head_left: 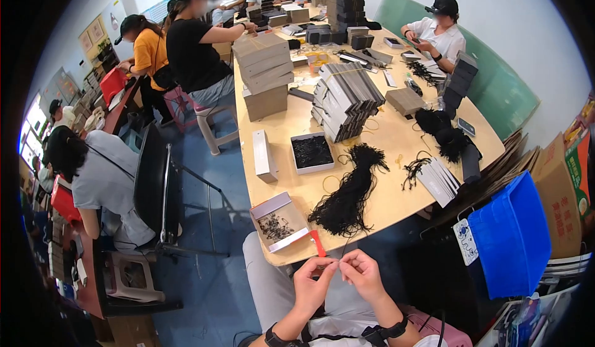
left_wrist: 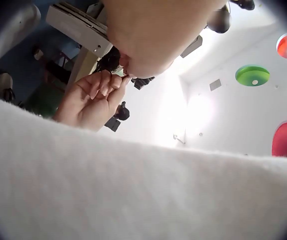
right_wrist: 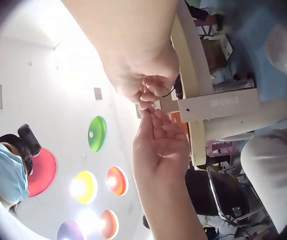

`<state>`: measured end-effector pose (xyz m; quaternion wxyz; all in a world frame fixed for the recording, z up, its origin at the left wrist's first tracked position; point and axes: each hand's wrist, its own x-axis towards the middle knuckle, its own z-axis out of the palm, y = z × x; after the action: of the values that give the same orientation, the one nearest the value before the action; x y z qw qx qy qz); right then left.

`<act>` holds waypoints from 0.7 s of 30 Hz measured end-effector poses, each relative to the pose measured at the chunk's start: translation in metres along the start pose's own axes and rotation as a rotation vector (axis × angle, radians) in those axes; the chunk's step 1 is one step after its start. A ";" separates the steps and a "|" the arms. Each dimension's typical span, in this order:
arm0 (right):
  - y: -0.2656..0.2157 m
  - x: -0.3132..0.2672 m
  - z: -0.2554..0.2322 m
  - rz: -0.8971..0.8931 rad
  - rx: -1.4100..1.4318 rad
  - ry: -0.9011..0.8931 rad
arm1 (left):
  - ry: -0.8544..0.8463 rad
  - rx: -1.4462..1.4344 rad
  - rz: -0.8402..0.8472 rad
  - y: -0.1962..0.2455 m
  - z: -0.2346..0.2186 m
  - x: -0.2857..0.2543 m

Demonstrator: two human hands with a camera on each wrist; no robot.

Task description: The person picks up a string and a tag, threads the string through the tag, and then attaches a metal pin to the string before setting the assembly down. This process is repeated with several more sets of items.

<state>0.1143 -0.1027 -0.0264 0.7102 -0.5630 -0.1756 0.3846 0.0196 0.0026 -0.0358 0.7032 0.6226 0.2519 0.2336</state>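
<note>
Lots of print on my feeds — nothing I can properly read
Best candidate from where I sit is the white box [right_wrist: 196, 106] in the right wrist view: one short line of grey lettering along its side, upside down and too soft to spell out. Over on the head feed, the brown carton [head_left: 559, 214] at the right has a column of red Chinese characters, too blurry for me. The green packaging [head_left: 579, 173] by it has pale print, same mush. The white tag [head_left: 466, 241] on the blue bin [head_left: 511, 235] shows dark marks — letters or drawings, can't tell.
</note>
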 end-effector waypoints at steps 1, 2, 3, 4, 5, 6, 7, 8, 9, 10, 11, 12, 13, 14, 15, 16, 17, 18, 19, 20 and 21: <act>0.001 0.000 0.002 -0.025 0.009 0.011 | 0.035 -0.001 0.003 -0.001 0.000 0.000; 0.002 0.000 0.005 -0.050 0.019 0.022 | 0.070 -0.001 0.006 -0.001 0.001 0.000; 0.004 0.001 0.007 -0.068 0.030 0.024 | 0.070 -0.034 -0.025 0.002 0.002 0.000; 0.006 0.001 0.009 -0.070 0.030 0.027 | 0.066 -0.034 -0.025 0.005 0.004 -0.001; 0.008 0.001 0.012 -0.084 0.048 0.068 | 0.084 -0.086 -0.021 0.009 0.008 -0.002; 0.010 0.001 0.014 -0.098 0.067 0.108 | 0.102 -0.139 -0.018 0.011 0.010 -0.003; 0.010 0.002 0.017 -0.098 0.067 0.108 | 0.101 -0.139 -0.017 0.012 0.012 -0.003; 0.010 0.003 0.020 -0.128 0.075 0.117 | 0.114 -0.177 0.003 0.012 0.014 -0.004; 0.010 0.003 0.021 -0.157 0.084 0.126 | 0.128 -0.215 0.022 0.011 0.014 -0.005; 0.009 0.002 0.022 -0.156 0.085 0.126 | 0.128 -0.215 0.021 0.010 0.013 -0.006; 0.009 0.001 0.022 -0.129 0.120 0.085 | 0.151 -0.169 0.044 0.008 0.011 -0.006; 0.008 0.001 0.022 -0.102 0.155 0.043 | 0.173 -0.123 0.067 0.009 0.008 -0.006; 0.007 0.001 0.021 -0.101 0.155 0.042 | 0.174 -0.122 0.067 0.010 0.005 -0.004; 0.004 0.002 0.016 -0.081 0.225 0.005 | 0.205 -0.074 0.118 0.012 0.001 -0.002; 0.002 0.001 0.011 -0.059 0.295 -0.033 | 0.237 -0.026 0.168 0.015 -0.003 0.001; 0.005 0.006 0.000 -0.122 0.542 -0.127 | 0.286 0.023 0.192 0.015 -0.009 0.004; 0.005 0.005 -0.013 -0.151 0.757 -0.176 | 0.281 0.060 0.175 0.018 -0.017 0.006; -0.002 0.005 -0.020 -0.178 0.973 -0.222 | 0.275 0.097 0.156 0.020 -0.025 0.005; -0.005 0.004 -0.030 -0.206 1.008 -0.166 | 0.279 0.099 0.154 0.020 -0.031 0.006; -0.009 0.005 -0.040 -0.236 1.040 -0.111 | 0.284 0.143 0.208 0.019 -0.035 0.008; -0.016 0.009 -0.050 -0.283 0.899 -0.146 | 0.286 0.187 0.262 0.018 -0.037 0.009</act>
<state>0.1600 -0.1308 -0.0282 0.9145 -0.1423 -0.1161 0.3605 0.0017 0.0386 -0.0218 0.5631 0.6730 0.2867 0.3846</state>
